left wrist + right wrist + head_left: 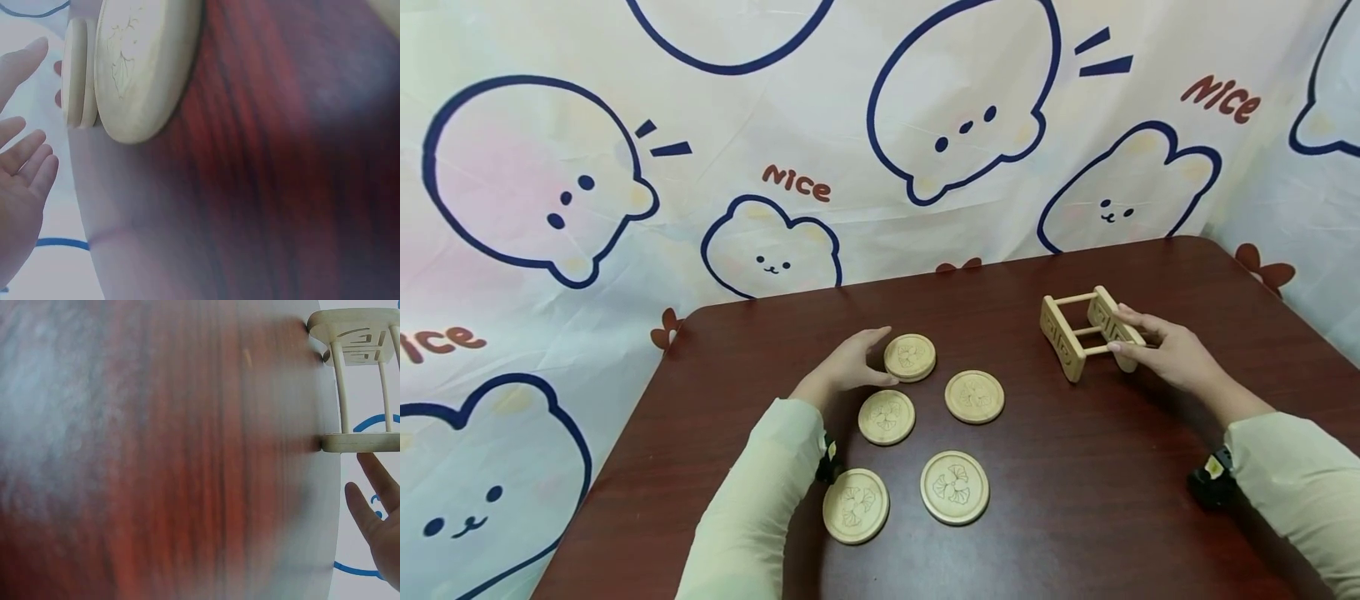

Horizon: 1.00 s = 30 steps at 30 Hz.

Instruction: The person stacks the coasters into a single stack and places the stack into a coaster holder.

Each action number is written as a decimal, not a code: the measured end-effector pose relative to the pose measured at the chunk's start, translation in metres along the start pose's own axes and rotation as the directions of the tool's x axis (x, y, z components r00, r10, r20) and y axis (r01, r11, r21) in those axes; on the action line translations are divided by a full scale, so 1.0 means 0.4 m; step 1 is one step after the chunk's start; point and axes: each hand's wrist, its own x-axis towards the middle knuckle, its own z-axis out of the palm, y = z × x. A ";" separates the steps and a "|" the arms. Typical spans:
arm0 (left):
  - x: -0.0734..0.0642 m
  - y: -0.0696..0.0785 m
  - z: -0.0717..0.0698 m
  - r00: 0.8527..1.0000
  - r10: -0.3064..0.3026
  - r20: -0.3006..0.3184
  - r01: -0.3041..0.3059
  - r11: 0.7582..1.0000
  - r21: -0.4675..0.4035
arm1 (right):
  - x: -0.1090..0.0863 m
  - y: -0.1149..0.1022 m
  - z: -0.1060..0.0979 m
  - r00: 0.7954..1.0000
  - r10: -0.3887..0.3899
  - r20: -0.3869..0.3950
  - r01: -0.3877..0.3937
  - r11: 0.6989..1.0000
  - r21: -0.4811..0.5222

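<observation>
Several round wooden coasters carved with ginkgo leaves lie on the table. My left hand (pixel 852 361) reaches round the farthest coaster (pixel 910 357), thumb and fingers spread beside it. In the left wrist view a gap shows between that hand and two stacked coasters (pixel 80 74). A nearer coaster (pixel 887 417) lies just below the left hand. At the right, my right hand (pixel 1172 350) holds the side panel of a small wooden rack (pixel 1075 337), thumb and fingers at the panel. The rack has two carved sides joined by rods and stands on the table.
Another coaster (pixel 974 397) lies toward the rack, and two more, a left one (pixel 856 506) and a right one (pixel 955 487), lie nearer me. The dark red-brown table (pixel 1075 500) ends at a printed cloth (pixel 865 183) behind it.
</observation>
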 end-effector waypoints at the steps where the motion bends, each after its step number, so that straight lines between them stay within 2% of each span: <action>1: -0.007 -0.001 -0.001 1.000 0.001 0.000 -0.001 1.000 -0.002 | 0.000 0.001 0.001 1.000 -0.004 -0.002 0.004 1.000 -0.005; 7: -0.052 -0.012 -0.005 1.000 0.027 -0.012 -0.027 0.999 0.021 | 0.000 0.005 0.005 0.999 -0.034 -0.011 0.034 0.999 -0.022; 15: -0.106 -0.019 -0.012 0.996 0.033 -0.077 -0.033 0.999 0.005 | -0.001 0.007 0.006 0.998 -0.046 -0.031 0.044 0.998 -0.035; 22: -0.152 -0.013 -0.003 0.995 0.070 -0.077 -0.071 0.997 -0.011 | -0.003 0.009 0.002 0.999 -0.032 -0.030 0.031 0.999 -0.022; 30: -0.204 -0.008 0.023 0.987 0.145 -0.067 -0.147 0.989 -0.026 | -0.001 0.011 0.001 1.000 -0.007 -0.011 0.007 1.000 0.017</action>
